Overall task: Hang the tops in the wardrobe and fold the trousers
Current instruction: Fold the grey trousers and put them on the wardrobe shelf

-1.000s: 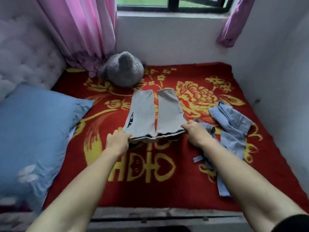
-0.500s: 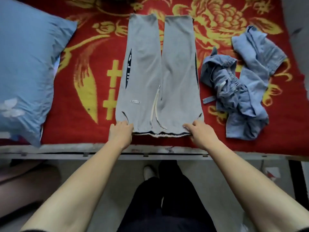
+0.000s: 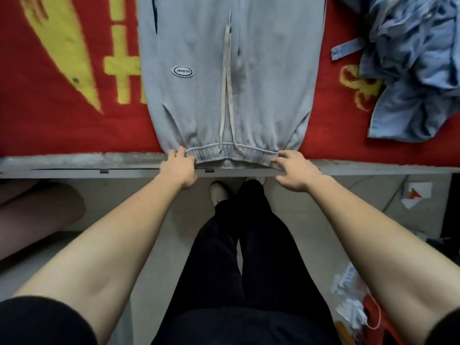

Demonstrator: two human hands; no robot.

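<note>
Grey jogging trousers point(image 3: 261, 70) lie flat on the red and yellow bed cover point(image 3: 57, 125), their elastic waistband at the bed's front edge and the drawstring trailing up the middle. My left hand point(image 3: 178, 168) pinches the left corner of the waistband. My right hand point(image 3: 296, 170) grips the right corner. The trouser legs run out of view at the top. A crumpled pale blue denim garment point(image 3: 410, 70) lies on the cover to the right of the trousers.
The grey bed frame edge point(image 3: 74, 168) runs across the view. Below it are my black trouser legs point(image 3: 239, 257) and a white shoe point(image 3: 219, 192) on the light floor. Paper litter point(image 3: 418, 194) and plastic clutter point(image 3: 356, 307) lie on the floor at right.
Both hands have pulled the waistband back towards the bed's front edge, laying the trousers out flat. The view has tilted down, so the pillow, soft toy and window are out of view.
</note>
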